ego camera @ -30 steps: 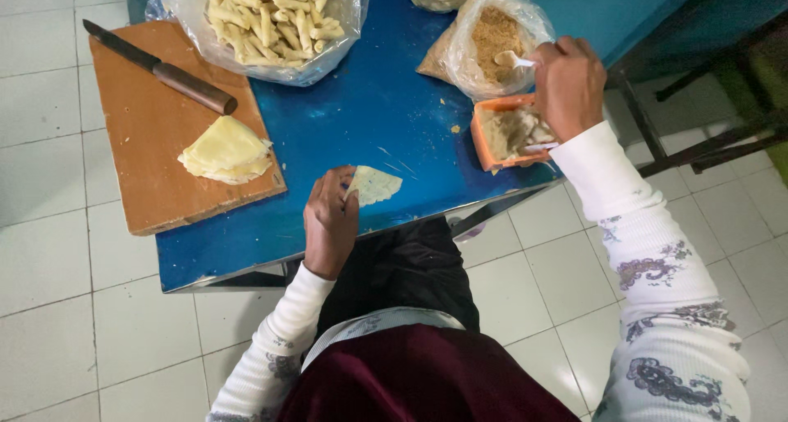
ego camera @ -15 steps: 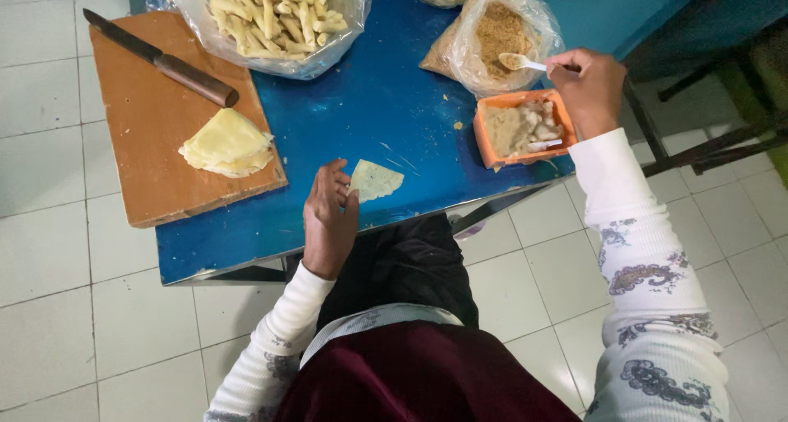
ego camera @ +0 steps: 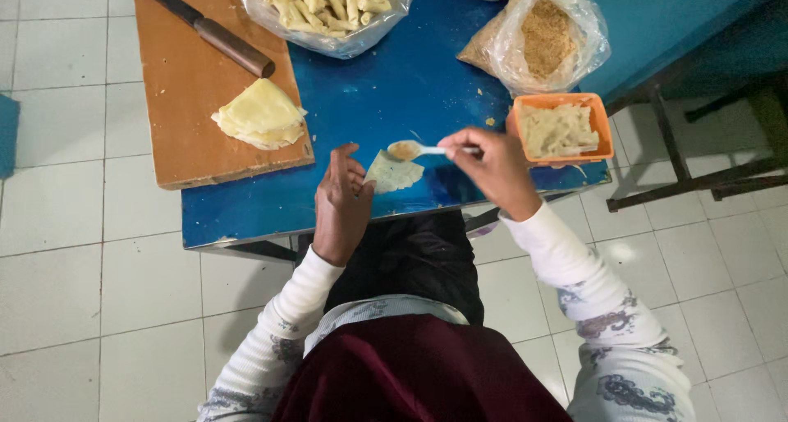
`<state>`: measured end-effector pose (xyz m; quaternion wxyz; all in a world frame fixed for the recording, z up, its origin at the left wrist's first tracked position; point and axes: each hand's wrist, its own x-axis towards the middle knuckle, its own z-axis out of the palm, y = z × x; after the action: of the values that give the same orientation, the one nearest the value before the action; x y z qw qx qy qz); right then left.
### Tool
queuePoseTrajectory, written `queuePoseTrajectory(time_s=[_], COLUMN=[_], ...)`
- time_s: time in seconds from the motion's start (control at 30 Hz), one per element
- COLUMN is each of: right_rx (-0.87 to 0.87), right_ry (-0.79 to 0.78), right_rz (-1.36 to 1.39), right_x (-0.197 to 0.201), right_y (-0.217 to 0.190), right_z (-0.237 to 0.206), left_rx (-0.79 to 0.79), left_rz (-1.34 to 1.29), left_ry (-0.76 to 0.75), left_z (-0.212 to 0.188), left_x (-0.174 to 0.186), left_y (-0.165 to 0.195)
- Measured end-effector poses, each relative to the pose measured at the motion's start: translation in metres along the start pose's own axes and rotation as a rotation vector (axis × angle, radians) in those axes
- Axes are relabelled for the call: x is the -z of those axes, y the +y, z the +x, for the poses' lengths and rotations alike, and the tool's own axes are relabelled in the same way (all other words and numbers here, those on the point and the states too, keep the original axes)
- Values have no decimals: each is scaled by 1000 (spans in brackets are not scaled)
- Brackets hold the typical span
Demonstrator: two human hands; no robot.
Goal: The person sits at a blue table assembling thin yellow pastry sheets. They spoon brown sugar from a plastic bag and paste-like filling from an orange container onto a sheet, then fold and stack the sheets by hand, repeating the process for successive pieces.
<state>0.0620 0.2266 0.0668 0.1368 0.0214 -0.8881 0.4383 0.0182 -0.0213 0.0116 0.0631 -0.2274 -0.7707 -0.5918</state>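
Note:
My left hand (ego camera: 343, 204) rests at the near edge of the blue table (ego camera: 246, 213), its fingers holding down a small pale wrapper sheet (ego camera: 396, 174). My right hand (ego camera: 494, 166) grips a white spoon (ego camera: 419, 149) with brownish filling in its bowl, held just over the sheet's far corner. To the right of that hand stands an orange square tub (ego camera: 561, 130) holding pale filling.
A wooden cutting board (ego camera: 197, 94) at the left carries a stack of folded yellowish wrappers (ego camera: 259, 115) and a brown-handled knife (ego camera: 209, 29). A clear bag of rolled sticks (ego camera: 324, 3) and a bag of brown crumbs (ego camera: 542, 36) sit at the back. White floor tiles surround the table.
My right hand came from the crumb bag and orange tub leftward, bringing the filled spoon over the wrapper. The left hand stayed on the sheet.

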Motion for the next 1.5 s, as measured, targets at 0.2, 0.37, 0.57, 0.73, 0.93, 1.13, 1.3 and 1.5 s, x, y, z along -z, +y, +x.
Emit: queuePoseTrajectory(time_s=[0.2,0.37,0.57,0.73,0.93,1.13,1.3,1.5], right_rx=[233,418,461,468,378,188,213,279], right_ry=[66,129,182,188,292,504,549,195], right_rz=[-231,-366,-403,-415,-391,-572,-910,-577], right_x=[-31,-31,-32,-30,-6,97,98,10], right_y=[0,7,13,9,2,26,41,2], right_z=[-12,-16,-23,-25,-23,13,63,8], left_rx=[3,1,15,18,-9,-72,-146,-156], left_rz=[-49,-78,-58,-46,-46,-7,57,83], left_ry=[31,47,35,30,18,-30,-75,-98], left_z=[-1,2,1,3,5,5,0,-4], left_x=[-3,-8,-7,-7,-10,-10,-7,-5], left_y=[1,0,1,-1,-4,-5,0,7])
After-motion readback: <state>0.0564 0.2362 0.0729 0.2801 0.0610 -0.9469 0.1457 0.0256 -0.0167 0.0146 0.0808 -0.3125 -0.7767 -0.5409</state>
